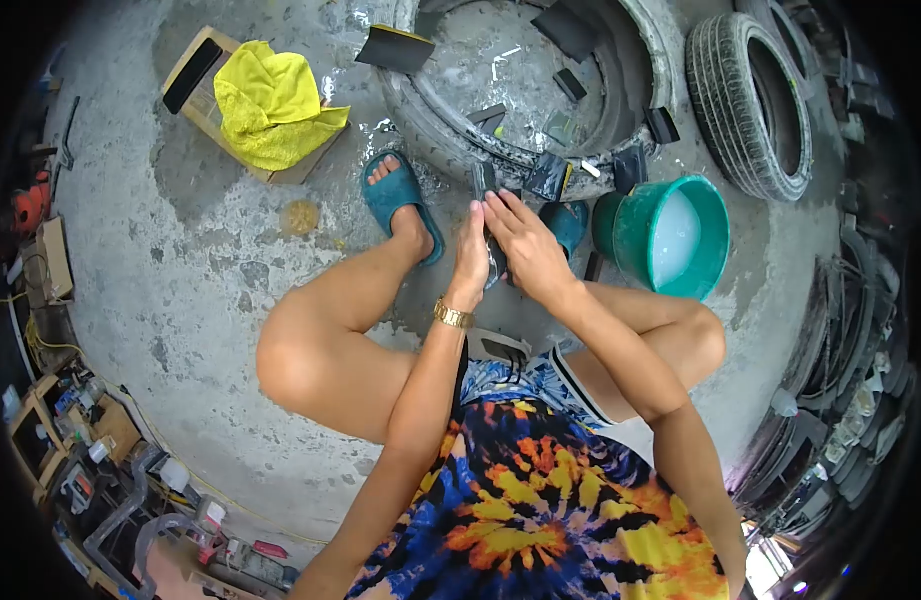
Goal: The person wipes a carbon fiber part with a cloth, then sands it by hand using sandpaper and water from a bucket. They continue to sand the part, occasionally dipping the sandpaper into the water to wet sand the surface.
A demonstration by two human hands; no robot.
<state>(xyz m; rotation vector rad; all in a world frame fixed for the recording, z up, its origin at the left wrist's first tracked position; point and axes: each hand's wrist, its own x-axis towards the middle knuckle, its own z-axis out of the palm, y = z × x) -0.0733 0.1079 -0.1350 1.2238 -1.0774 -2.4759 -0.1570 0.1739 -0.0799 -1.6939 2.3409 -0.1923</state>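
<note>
Between my two hands is a dark, narrow piece [483,180], its top end sticking out past my fingertips beside the wet tire rim. My left hand [471,258], with a gold watch on the wrist, closes on its left side. My right hand [528,246] presses over it from the right, fingers together. A large tire [435,125] lies flat just beyond, with dark sheets [395,49] and small blocks [549,177] on its rim. To the right, a green bucket [715,232] holds cloudy liquid. The lower part of the held piece is mostly hidden by my hands.
A yellow cloth [270,105] lies on a cardboard box [205,115] with a black object [192,76] at the upper left. Another tire [735,110] leans at the upper right. Tools and boxes [110,430] line the left edge; dark strips [830,370] are piled at right.
</note>
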